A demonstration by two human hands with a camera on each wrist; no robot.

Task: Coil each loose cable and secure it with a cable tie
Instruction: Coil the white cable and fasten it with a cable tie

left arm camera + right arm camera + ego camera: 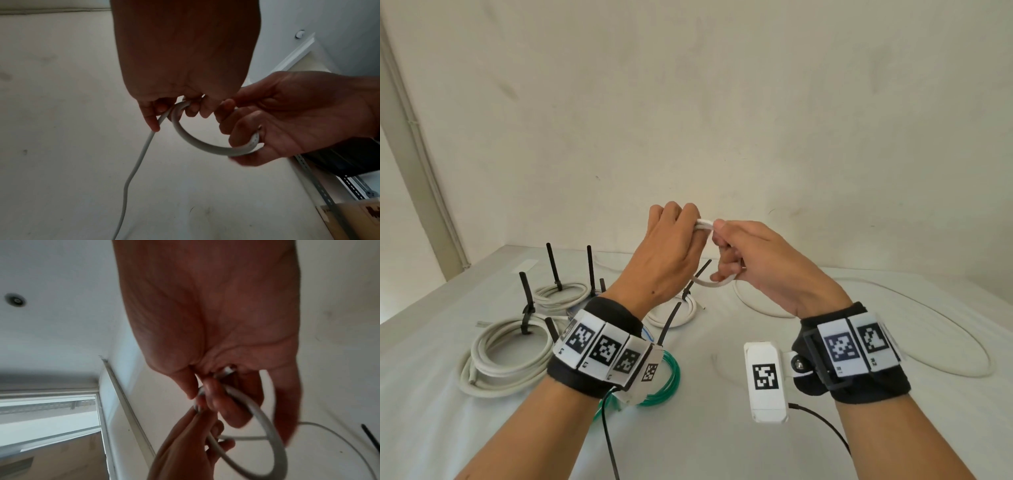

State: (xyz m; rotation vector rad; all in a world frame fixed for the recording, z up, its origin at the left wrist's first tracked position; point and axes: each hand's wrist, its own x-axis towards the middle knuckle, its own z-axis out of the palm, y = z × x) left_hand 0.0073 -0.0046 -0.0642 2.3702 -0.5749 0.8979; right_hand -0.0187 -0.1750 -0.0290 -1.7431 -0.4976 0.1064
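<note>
A white cable (705, 224) is held up above the table (688, 428), at about 12 o'clock from the wrists, between both hands. A small loop (197, 142) is formed in it; in the head view the loop stands roughly upright, its top at the fingertips and its bottom arc sagging toward 6 o'clock. The left hand (667, 253) is curled, with the top of the loop pinched in its fingers (152, 120). The right hand (753, 260) is also curled and grips the loop's 3 o'clock side, with the cable wrapped in its fingers (238, 129). In the left wrist view the free run of cable (133, 172) is seen dropping from the left fingers toward 7 o'clock, long axis near vertical with a slight kink. The slack (893, 329) lies on the table at 3 o'clock in a wide open curve. The cable looks round, smooth and plain white-grey; its end cannot be made out. At 9 o'clock, finished white coils (506, 356) lie flat on the table, each cinched with a black tie (527, 308) whose tail sticks upward toward 12 o'clock. A green coil (667, 383) is partly hidden under the left wristband (602, 349). The right wristband (852, 346) carries a white tagged block (765, 377).
</note>
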